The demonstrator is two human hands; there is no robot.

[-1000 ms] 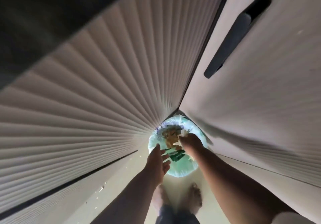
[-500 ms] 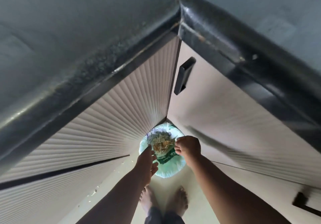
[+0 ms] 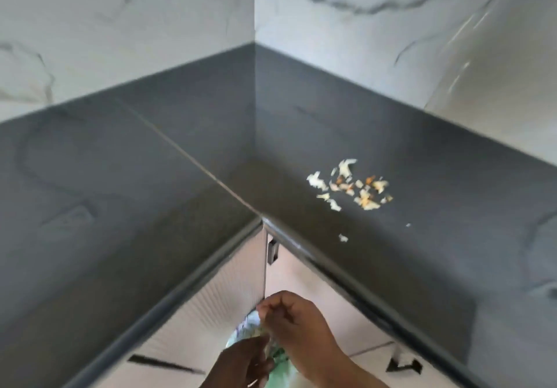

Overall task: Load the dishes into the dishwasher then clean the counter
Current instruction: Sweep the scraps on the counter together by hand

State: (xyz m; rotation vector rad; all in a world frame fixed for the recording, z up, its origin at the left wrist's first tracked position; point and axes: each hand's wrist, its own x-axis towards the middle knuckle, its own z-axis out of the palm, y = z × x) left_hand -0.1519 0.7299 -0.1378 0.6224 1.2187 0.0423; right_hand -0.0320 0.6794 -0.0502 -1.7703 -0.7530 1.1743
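Pale food scraps [image 3: 349, 187] lie scattered on the dark grey counter [image 3: 180, 152], right of its corner seam. Two stray crumbs [image 3: 343, 238] sit nearer the front edge. Both hands are low, below the counter edge, over a light green bin bag [image 3: 278, 363]. My right hand [image 3: 294, 320] has its fingers curled in, thumb and forefinger pinched by the bag's top. My left hand [image 3: 242, 363] is dark and blurred against the bag's left side; whether it grips the bag cannot be made out. No dishes or dishwasher are in view.
The L-shaped counter meets white marble-look walls [image 3: 120, 26] in the corner. Ribbed pale cabinet doors [image 3: 211, 312] with black handles [image 3: 272, 250] stand below the counter's rounded edge. More black handles [image 3: 404, 365] show at lower right.
The view has swung up from the bin and floor to the counter corner. My hands stay over the green bag, and my right hand has closed up.
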